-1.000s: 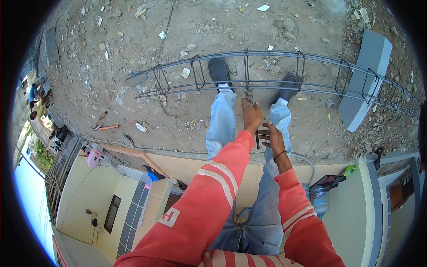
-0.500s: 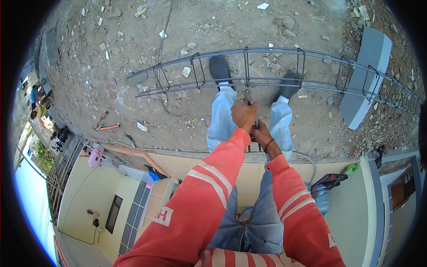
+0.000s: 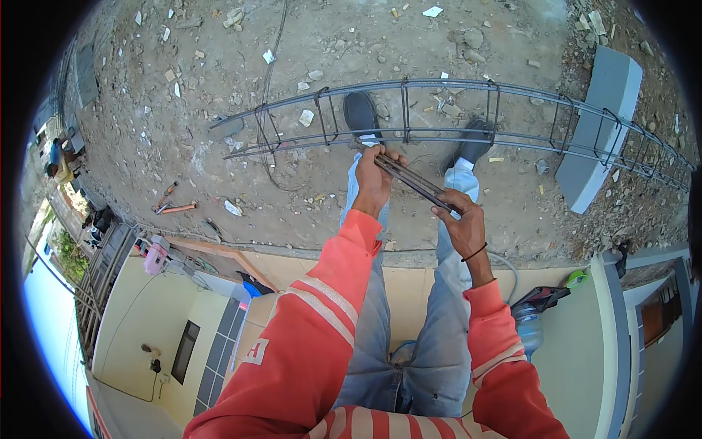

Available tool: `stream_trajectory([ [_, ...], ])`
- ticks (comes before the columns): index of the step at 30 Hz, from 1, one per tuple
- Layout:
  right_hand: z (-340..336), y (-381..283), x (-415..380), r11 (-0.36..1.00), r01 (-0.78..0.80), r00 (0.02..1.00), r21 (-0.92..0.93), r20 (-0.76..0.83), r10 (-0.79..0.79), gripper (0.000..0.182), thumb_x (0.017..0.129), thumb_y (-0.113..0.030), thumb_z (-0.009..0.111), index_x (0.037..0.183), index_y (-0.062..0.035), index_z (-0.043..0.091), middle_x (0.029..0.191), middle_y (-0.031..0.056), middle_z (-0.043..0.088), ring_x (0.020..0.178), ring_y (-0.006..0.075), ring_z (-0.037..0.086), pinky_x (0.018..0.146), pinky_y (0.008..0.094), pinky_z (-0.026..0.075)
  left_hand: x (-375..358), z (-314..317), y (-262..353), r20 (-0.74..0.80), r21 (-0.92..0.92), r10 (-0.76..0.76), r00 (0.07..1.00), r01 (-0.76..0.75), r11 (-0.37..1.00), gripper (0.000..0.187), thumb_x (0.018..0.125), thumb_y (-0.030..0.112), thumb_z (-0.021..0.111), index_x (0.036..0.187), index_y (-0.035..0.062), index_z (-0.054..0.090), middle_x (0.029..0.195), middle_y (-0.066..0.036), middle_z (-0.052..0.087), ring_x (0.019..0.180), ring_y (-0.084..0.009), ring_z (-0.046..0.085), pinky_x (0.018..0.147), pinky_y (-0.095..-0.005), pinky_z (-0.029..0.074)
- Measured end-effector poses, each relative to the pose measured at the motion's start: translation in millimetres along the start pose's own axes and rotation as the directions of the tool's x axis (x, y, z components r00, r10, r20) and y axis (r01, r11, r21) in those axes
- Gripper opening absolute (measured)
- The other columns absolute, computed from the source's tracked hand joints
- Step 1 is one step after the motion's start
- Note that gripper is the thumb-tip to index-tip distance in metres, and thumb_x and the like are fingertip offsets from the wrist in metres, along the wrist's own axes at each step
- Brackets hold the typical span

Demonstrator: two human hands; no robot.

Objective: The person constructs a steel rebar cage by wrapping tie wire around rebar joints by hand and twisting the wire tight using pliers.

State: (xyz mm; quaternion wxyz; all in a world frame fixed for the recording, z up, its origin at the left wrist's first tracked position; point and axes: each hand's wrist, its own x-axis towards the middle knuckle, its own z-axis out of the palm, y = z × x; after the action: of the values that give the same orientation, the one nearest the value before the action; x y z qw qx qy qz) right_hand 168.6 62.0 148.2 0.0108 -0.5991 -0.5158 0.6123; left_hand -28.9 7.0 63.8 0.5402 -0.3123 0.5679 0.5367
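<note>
A pair of dark metal pincers point(image 3: 415, 180) lies slantwise between my hands, its two long handles side by side. My left hand point(image 3: 375, 184) is closed round the upper left end, and its fingers hide the jaws. At the lower right, my right hand point(image 3: 463, 225) grips the handle ends. Just beyond my left fingers runs the near bar of a long steel rebar cage point(image 3: 406, 111), with square stirrups tied along it. My shoes point(image 3: 360, 111) are under the cage in this view.
The cage's right part crosses a grey concrete block point(image 3: 598, 132). Loose wire point(image 3: 267, 95) crosses the rubble-strewn ground at the left. Orange pipe pieces point(image 3: 179, 209) lie nearer the step. Behind my legs are a tiled ledge and a water bottle point(image 3: 528, 325). A person point(image 3: 58, 164) is far left.
The pincers have swung from nearly upright to slantwise, away from the cage bar. My left hand has moved left and up to their upper end; my right hand has moved right.
</note>
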Motion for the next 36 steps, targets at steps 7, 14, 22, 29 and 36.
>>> stream_trajectory([
  [7, -32.7, -25.5, 21.3, 0.999, -0.043, 0.933, -0.018, 0.357, 0.047, 0.022, 0.084, -0.019, 0.075, 0.093, 0.0011, 0.071, 0.075, 0.0087, 0.068, 0.066, 0.0131, 0.058, 0.062, 0.0280, 0.047, -12.2, 13.7, 41.0, 0.151, 0.022, 0.074, 0.986, -0.078, 0.997, 0.021, 0.098, 0.022, 0.047, 0.086, 0.0059, 0.051, 0.078, -0.011, 0.059, 0.077, -0.0303, 0.061, 0.081, -0.0457, 0.050],
  [14, -41.0, 24.0, 23.5, 0.827, -0.404, 0.901, 0.391, 0.329, 0.284, 0.021, 0.091, -0.022, 0.071, 0.095, -0.0012, 0.070, 0.075, -0.0022, 0.061, 0.065, 0.0094, 0.053, 0.055, 0.0259, 0.042, -23.5, 5.5, 74.4, 0.356, -0.036, 0.024, 0.934, -0.012, 0.999, 0.025, 0.100, 0.027, 0.045, 0.082, 0.0115, 0.050, 0.077, -0.008, 0.059, 0.084, -0.0291, 0.062, 0.085, -0.0443, 0.049],
  [22, -1.3, 37.8, -1.2, 0.937, -0.346, 0.915, -0.038, 0.208, 0.346, 0.020, 0.088, -0.022, 0.071, 0.100, -0.0051, 0.069, 0.094, 0.0038, 0.066, 0.090, 0.0161, 0.061, 0.078, 0.0290, 0.048, -50.5, 22.5, 101.2, 0.424, 0.116, -0.063, 0.904, 0.015, 0.993, 0.022, 0.101, 0.027, 0.046, 0.086, 0.0117, 0.050, 0.068, 0.001, 0.043, 0.070, -0.0168, 0.050, 0.082, -0.0414, 0.049],
  [29, 9.0, -112.3, 43.1, 0.985, 0.159, 0.987, 0.069, 0.026, -0.161, 0.025, 0.090, -0.023, 0.068, 0.103, -0.0014, 0.065, 0.097, 0.0104, 0.067, 0.086, 0.0213, 0.066, 0.076, 0.0333, 0.051, -65.0, 34.3, 80.9, 0.261, 0.492, 0.018, 0.965, -0.149, 0.858, 0.014, 0.101, 0.020, 0.049, 0.097, 0.0070, 0.053, 0.082, -0.002, 0.055, 0.079, -0.0112, 0.055, 0.074, -0.0261, 0.046],
  [36, 72.5, -127.6, 50.6, 0.971, 0.062, 0.996, 0.229, 0.055, -0.077, 0.033, 0.095, -0.031, 0.065, 0.102, 0.0007, 0.062, 0.092, 0.0104, 0.065, 0.081, 0.0174, 0.062, 0.074, 0.0307, 0.050, -79.9, 37.2, 74.6, 0.293, 0.728, 0.153, 0.944, -0.324, 0.604, 0.032, 0.103, 0.018, 0.044, 0.128, -0.0023, 0.044, 0.115, -0.010, 0.057, 0.105, -0.0231, 0.054, 0.091, -0.0353, 0.045],
])
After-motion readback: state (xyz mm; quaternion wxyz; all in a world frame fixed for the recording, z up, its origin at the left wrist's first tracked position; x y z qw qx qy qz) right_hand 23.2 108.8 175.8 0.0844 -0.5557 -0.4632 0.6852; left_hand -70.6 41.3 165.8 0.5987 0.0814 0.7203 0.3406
